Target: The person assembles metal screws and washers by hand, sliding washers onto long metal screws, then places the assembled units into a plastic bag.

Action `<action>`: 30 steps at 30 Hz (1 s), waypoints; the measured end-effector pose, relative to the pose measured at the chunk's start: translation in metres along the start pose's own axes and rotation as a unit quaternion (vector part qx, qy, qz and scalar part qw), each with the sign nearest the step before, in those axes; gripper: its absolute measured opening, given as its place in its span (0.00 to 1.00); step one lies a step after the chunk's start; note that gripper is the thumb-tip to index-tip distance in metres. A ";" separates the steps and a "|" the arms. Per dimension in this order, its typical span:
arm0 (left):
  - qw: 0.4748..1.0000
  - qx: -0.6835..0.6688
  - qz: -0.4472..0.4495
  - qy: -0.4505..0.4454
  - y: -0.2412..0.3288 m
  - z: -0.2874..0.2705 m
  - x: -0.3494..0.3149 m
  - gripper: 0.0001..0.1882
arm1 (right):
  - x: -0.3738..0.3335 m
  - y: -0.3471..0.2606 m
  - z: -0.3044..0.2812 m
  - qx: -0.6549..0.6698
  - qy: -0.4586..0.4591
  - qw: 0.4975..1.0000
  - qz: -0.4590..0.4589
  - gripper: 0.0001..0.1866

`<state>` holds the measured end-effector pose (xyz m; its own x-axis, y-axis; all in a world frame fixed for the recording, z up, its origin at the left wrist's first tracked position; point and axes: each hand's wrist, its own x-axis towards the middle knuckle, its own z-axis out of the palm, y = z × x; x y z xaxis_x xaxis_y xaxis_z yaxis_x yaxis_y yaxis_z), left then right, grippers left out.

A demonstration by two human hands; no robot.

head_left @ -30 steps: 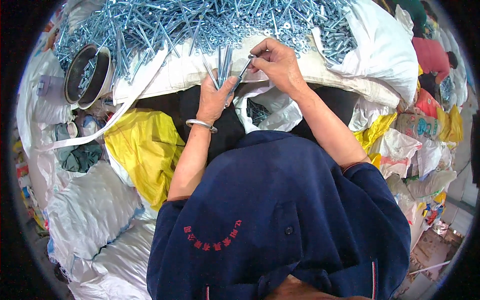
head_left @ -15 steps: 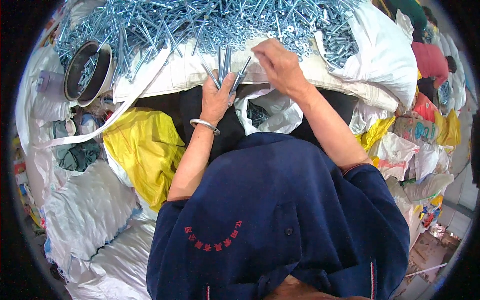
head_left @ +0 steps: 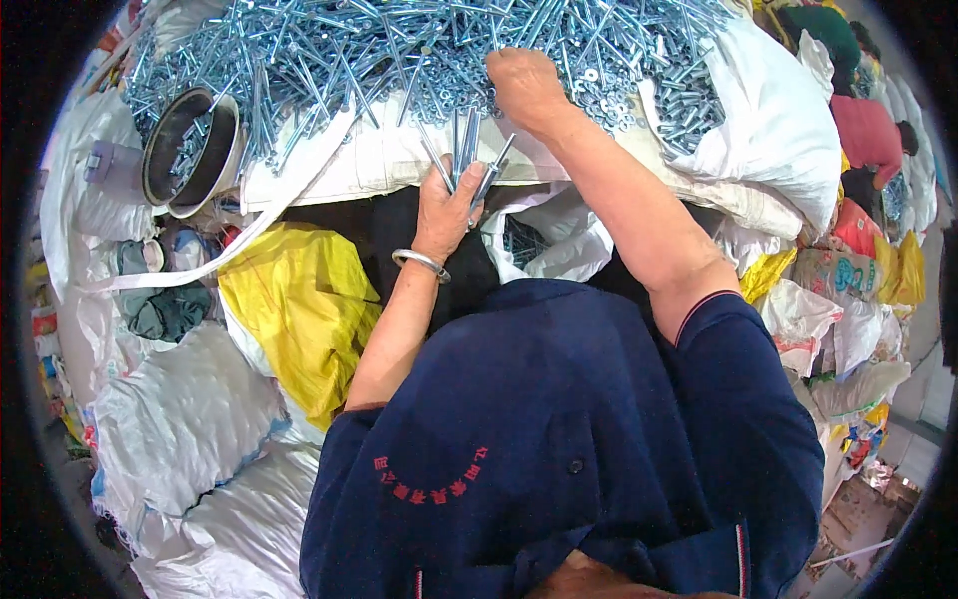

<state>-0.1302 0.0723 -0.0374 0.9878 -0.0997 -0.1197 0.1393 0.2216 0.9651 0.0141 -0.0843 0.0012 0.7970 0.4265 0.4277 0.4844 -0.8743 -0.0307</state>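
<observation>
Right hand [head_left: 526, 85] moved to bolt pile [head_left: 339, 50] | rods [head_left: 469, 145] jut above left hand [head_left: 445, 214]

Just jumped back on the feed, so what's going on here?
A person is handling loose metal hardware with bare hands. The left hand holds several long metal bolts, ends pointing up. The right hand is at the near edge of a large pile of bolts, nuts and washers; whether it holds anything is hidden. A round dark-lined container with more metal pieces sits left of the pile.
</observation>
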 end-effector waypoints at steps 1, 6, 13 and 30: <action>1.000 0.001 -0.001 -0.001 0.000 -0.001 0.000 0.17 | 0.001 -0.001 0.000 -0.024 -0.004 0.999 -0.024 0.06; 1.000 -0.016 -0.005 -0.004 0.001 0.000 0.000 0.16 | 0.001 0.002 -0.003 0.009 -0.032 0.999 -0.019 0.05; 1.000 -0.012 0.003 -0.011 -0.002 -0.001 0.001 0.15 | -0.008 0.018 -0.012 0.114 -0.036 0.992 0.034 0.08; 0.999 -0.034 -0.005 -0.011 -0.006 -0.001 0.002 0.16 | -0.005 0.019 -0.013 0.051 -0.068 0.993 -0.076 0.07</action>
<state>-0.1294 0.0715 -0.0430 0.9848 -0.1229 -0.1227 0.1535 0.2852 0.9461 0.0144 -0.1058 0.0101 0.7500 0.5852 0.3082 0.6312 -0.7726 -0.0689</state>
